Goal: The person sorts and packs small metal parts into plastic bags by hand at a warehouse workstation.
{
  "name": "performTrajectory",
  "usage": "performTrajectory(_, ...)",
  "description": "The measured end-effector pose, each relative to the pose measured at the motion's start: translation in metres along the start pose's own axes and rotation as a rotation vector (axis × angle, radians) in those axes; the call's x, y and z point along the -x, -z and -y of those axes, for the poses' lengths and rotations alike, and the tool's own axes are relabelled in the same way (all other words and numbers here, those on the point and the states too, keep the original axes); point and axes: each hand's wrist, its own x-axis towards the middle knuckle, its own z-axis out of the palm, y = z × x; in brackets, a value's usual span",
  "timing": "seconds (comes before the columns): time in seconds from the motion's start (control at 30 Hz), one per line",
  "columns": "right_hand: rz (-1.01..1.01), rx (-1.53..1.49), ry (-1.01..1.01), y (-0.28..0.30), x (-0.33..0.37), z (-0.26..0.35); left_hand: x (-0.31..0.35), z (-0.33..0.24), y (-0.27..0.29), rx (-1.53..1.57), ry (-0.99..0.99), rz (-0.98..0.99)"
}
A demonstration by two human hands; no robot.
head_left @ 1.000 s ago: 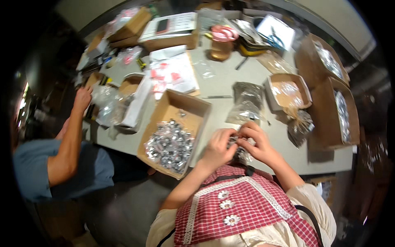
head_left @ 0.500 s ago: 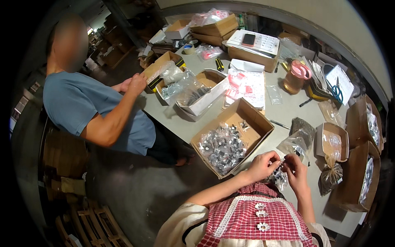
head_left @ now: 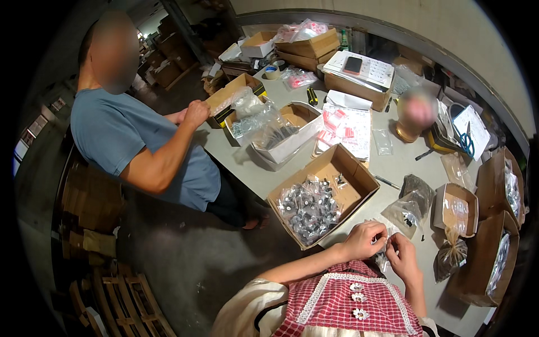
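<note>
My left hand (head_left: 365, 240) and my right hand (head_left: 402, 254) are close together over the table's near edge, just in front of my checked apron. Both have thumb and fingers pinched together on what looks like a small clear plastic bag, mostly hidden by the fingers. Below and between them lie more small clear bags (head_left: 382, 262), partly covered by my hands. Left of my hands stands an open cardboard box (head_left: 355, 175) holding many small bagged black-and-silver parts (head_left: 310, 209). Beyond my right hand is an open clear bag (head_left: 409, 210) with small black pieces in it.
A co-worker in a blue shirt (head_left: 126, 126) stands at the left, hands at a cardboard box (head_left: 224, 92). A white box (head_left: 281, 147), papers (head_left: 359, 137) and a pen (head_left: 386, 182) lie beyond. At right are a small box (head_left: 456, 194), a tied bag (head_left: 451, 258) and larger cartons (head_left: 483, 269).
My hands have come a little closer together and lower. The whole view has shifted slightly, so the table things sit further right. The co-worker's hands remain at the box.
</note>
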Motion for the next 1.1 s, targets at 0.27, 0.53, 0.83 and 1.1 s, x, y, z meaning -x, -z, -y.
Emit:
performTrajectory(0.27,-0.316,-0.145,-0.175,0.091,-0.035,-0.1,-0.006,0.028,0.019,-0.068,0.227,-0.011)
performTrajectory(0.53,-0.205,0.504,-0.664,0.149,-0.088,-0.243,0.005,0.046,-0.024,-0.119,0.16,0.156)
performTrajectory(0.83,-0.333,0.161,-0.505,0.15,-0.08,-0.308,0.016,0.033,0.0,0.027,0.25,0.084)
performTrajectory(1.1,-0.398,0.389,-0.251,0.145,-0.101,-0.355,0.009,0.039,-0.014,0.026,0.107,0.032)
